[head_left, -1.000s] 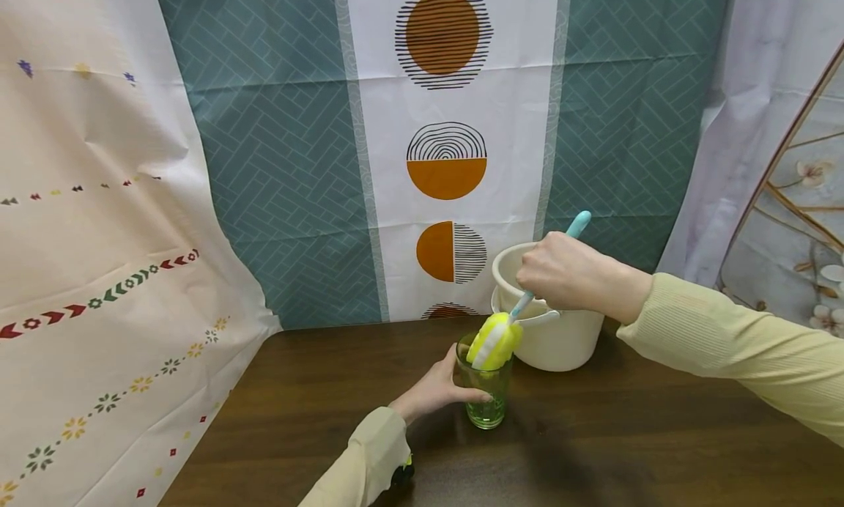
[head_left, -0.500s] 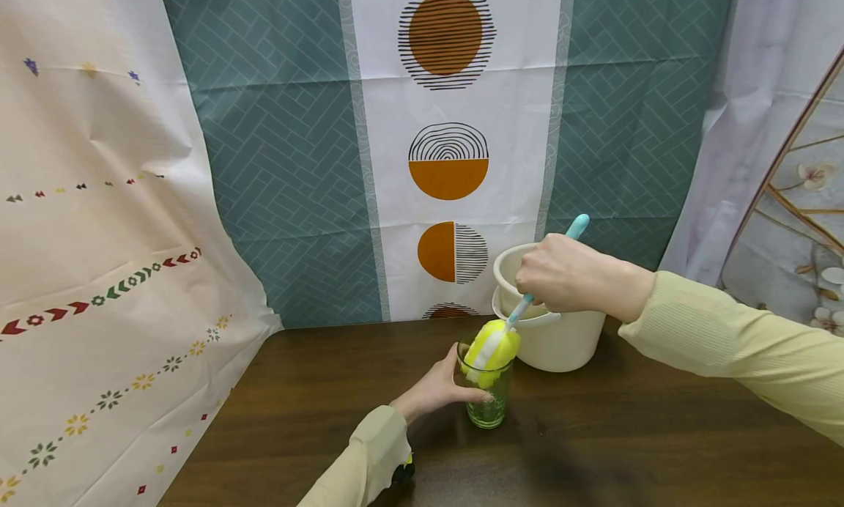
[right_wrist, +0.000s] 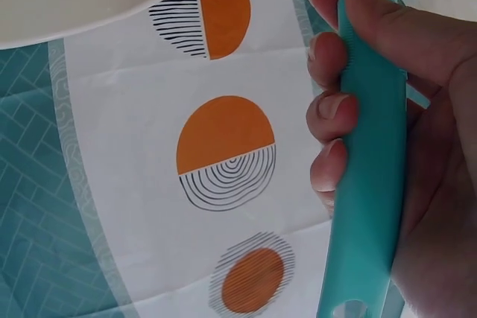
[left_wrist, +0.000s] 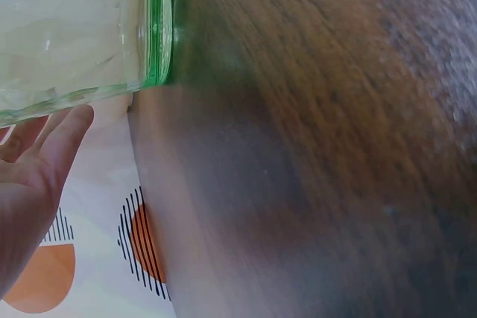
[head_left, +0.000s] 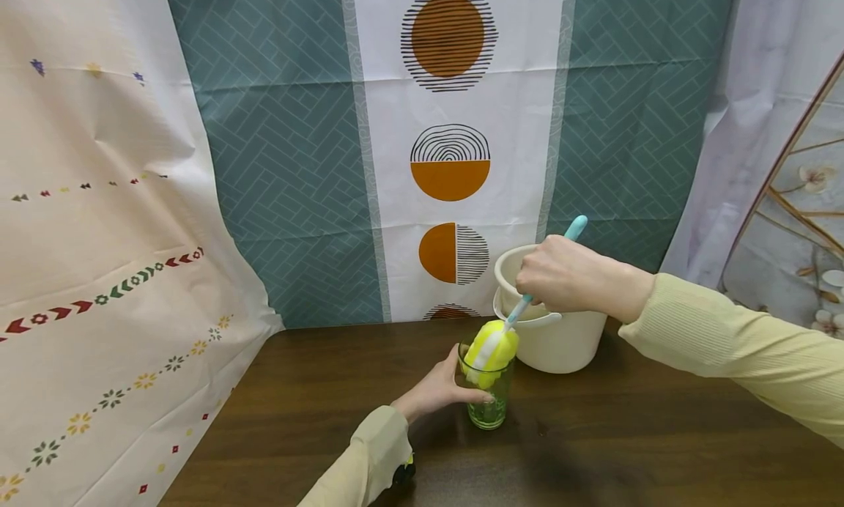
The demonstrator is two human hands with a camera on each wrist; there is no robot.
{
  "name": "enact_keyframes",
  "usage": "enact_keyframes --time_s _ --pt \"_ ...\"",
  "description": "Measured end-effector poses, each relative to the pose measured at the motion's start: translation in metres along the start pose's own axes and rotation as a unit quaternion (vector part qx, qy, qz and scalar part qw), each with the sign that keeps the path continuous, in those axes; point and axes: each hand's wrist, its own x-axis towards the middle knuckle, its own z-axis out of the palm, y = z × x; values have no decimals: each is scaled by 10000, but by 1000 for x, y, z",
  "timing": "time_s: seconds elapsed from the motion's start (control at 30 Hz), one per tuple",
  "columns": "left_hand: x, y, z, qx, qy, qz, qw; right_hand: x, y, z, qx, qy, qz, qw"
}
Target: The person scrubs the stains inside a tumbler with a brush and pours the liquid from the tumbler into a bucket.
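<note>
My left hand (head_left: pixel 437 391) holds a green drinking glass (head_left: pixel 489 413) upright on the wooden table, thumb on the near side. The left wrist view shows the clear wall of the glass (left_wrist: pixel 67 39) and its thick green base, with fingers along one side. A bottle brush (head_left: pixel 491 352) has its yellow-and-white sponge head partly inside the glass mouth, tilted. My right hand (head_left: pixel 559 274) grips its turquoise handle above the glass. In the right wrist view, curled fingers and the thumb wrap the handle (right_wrist: pixel 369 147). The sponge's lower end shows through the glass.
Just behind and right of the glass stands a cream bucket (head_left: pixel 563 346) with a handle, partly hidden by my right hand. A small dark object (head_left: pixel 404 472) lies at my left cuff. Patterned cloths (head_left: pixel 277 163) hang behind and beside the brown table (head_left: pixel 316 390).
The sponge head has gone a little lower into the glass as the right hand eased slightly down. The left hand keeps its hold, and the glass stays in place.
</note>
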Motion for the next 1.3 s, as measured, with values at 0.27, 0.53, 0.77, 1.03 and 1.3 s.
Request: enact_keyframes --time_s 0.27,0.53,0.77,1.03,1.3 --pt "1 -2 1 -98 17 62 9999 3 -1 5 -196 164 -188 9995" --pt "0 -1 0 -35 -14 143 9999 5 -4 13 -203 319 -247 9990" --pt "1 -1 0 17 -37 110 9999 9 -7 23 -147 272 -246 9992" --pt "3 -1 1 -117 -53 145 9998 14 -11 31 -51 156 -278 9995" --pt "3 -2 1 -208 -89 203 9995 16 -15 40 -139 75 -324 9994"
